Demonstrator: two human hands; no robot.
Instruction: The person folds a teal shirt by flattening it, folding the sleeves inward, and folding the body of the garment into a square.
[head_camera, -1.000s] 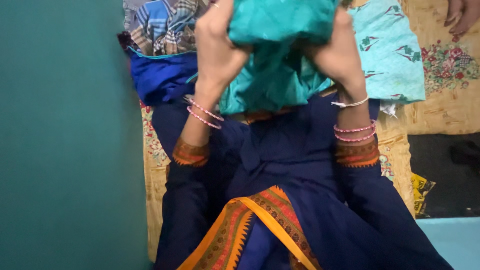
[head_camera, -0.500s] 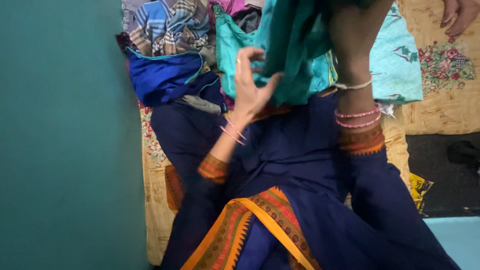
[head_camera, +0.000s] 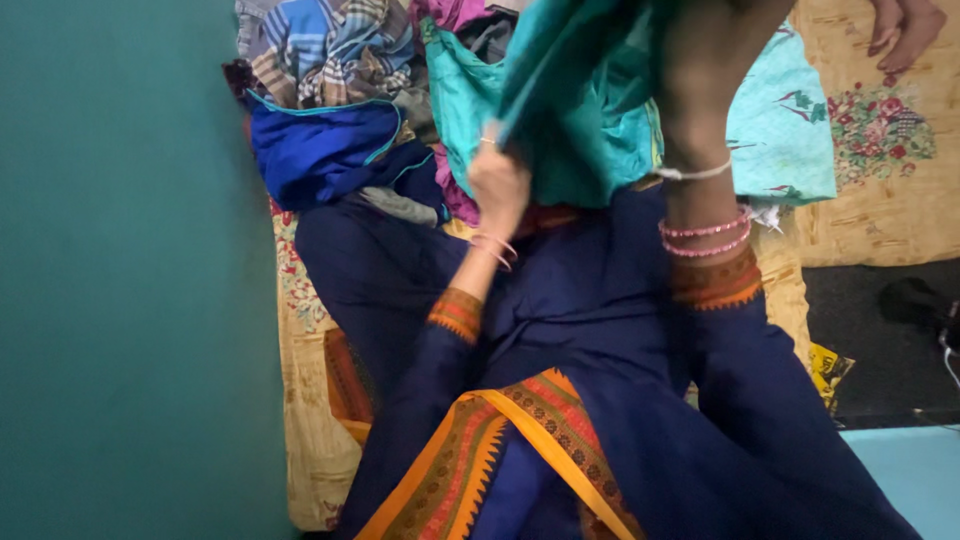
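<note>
I see the teal garment (head_camera: 585, 110) lifted above the lap, in the upper middle of the view, hanging down in front of the pile of clothes (head_camera: 340, 60). The right hand (head_camera: 700, 70) is raised high and is closed on the upper part of the cloth; its fingers go partly out of the frame, but the fabric clearly hangs from it. The left hand (head_camera: 497, 180) is lower, with its fingers pinched on a folded edge of the same garment, near the lap. So both hands grip the one piece, one up and one down, and the cloth runs slanted between them.

In my judgement, to handle it well here the lower hand should follow the edge with a light pinch and not take a thick bunch, because the fabric looks thin and slippery. The upper hand should keep the cloth high enough that its hem stays free from the dark blue garment (head_camera: 320, 150) and the patterned light blue cloth (head_camera: 790, 120) lying just behind. If it sinks, I think it may catch on the pile and pull other pieces with it.

Under everything lies a yellow floral sheet (head_camera: 900, 200). At the top right corner a foot of another person (head_camera: 905, 30) rests on this sheet, well apart from the hands.
</note>
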